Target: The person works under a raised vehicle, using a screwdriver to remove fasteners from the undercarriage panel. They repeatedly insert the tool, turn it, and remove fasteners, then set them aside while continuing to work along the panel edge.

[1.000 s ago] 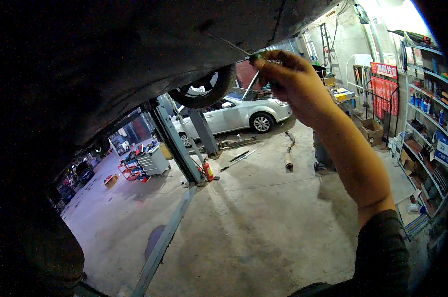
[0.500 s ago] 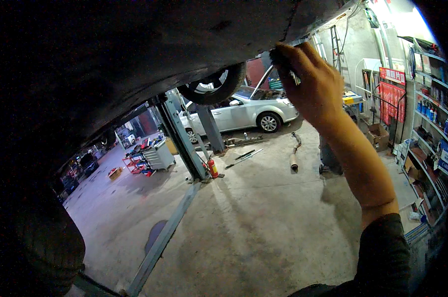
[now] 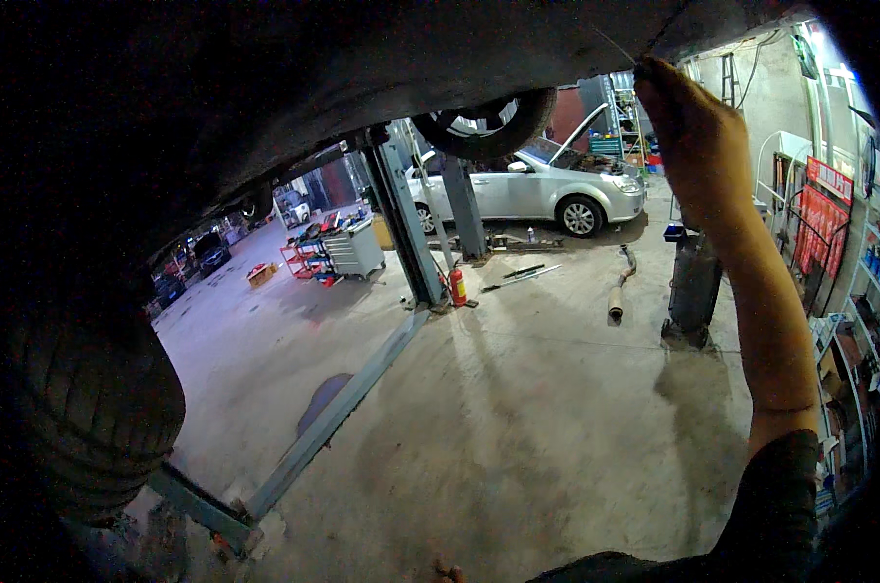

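Observation:
Overhead, my right hand (image 3: 700, 146) is raised against the dark underside of a lifted vehicle (image 3: 352, 73). Its fingers are closed and pinched together near the lower edge of the body panel; whatever they hold is hidden in shadow. A thin pale line (image 3: 615, 45) runs across the panel up to the fingertips; whether it is a wire or a mark I cannot tell. At the bottom edge, only a small bit of what looks like my left hand (image 3: 447, 571) shows, too little to read its fingers.
A tire (image 3: 95, 418) hangs close on the left, another wheel (image 3: 488, 126) ahead. Grey lift posts (image 3: 406, 228) and a floor beam (image 3: 338, 418) stand nearby. Beyond are a fire extinguisher (image 3: 457, 288), a tool cabinet (image 3: 355, 251), an exhaust pipe (image 3: 619, 287), a dark drum-like stand (image 3: 694, 287) and a silver car (image 3: 517, 194).
My view has swung so the background sits farther right and slightly differently. My right hand has turned, its fingers now higher at the panel edge; the dark object seen in it earlier is hidden.

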### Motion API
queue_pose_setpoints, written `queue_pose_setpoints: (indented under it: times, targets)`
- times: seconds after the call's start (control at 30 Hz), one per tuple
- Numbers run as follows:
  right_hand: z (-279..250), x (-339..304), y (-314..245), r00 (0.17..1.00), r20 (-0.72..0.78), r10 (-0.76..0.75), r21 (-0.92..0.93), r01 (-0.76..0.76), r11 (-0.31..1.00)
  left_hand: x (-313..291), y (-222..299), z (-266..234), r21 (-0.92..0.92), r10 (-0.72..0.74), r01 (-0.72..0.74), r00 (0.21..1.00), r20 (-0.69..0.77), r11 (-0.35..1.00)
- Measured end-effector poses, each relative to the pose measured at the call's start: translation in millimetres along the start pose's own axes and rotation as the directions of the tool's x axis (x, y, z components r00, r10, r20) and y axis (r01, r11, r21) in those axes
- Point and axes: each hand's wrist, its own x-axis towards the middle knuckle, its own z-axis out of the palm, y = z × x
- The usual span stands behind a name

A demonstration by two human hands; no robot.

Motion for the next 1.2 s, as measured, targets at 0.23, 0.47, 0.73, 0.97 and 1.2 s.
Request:
queue_pose_setpoints:
  times: [0.23,0.47,0.73,0.97,1.2]
  targets:
    - [15.4,-1.6,16.3,0.993,-0.085,-0.08,0.045,0.084,0.995,-0.7,0.5,-1.7,-0.031,-0.026,0.026,1.0,0.003,0.999]
    - [2.7,8.2,4.9,0.945,0.211,0.25,0.419,-0.319,0.85,11.7,8.2,0.5,-0.044,-0.025,0.027,0.999,0.043,0.999]
    - [0.0,6.0,3.4,0.992,-0.038,-0.116,-0.29,0.101,0.952,26.6,16.3,7.5,-0.042,-0.021,0.025,0.995,0.092,0.999]
    - [-2.2,12.6,-4.8,0.988,0.15,0.024,-0.147,-0.002,0.989,34.6,24.0,11.8,-0.049,-0.018,0.025,0.991,0.132,0.998]
    - [2.8,8.3,-4.7,0.931,0.27,0.247,0.516,-0.356,0.779,43.1,28.8,16.0,-0.07,-0.034,0.047,0.982,0.187,0.996]
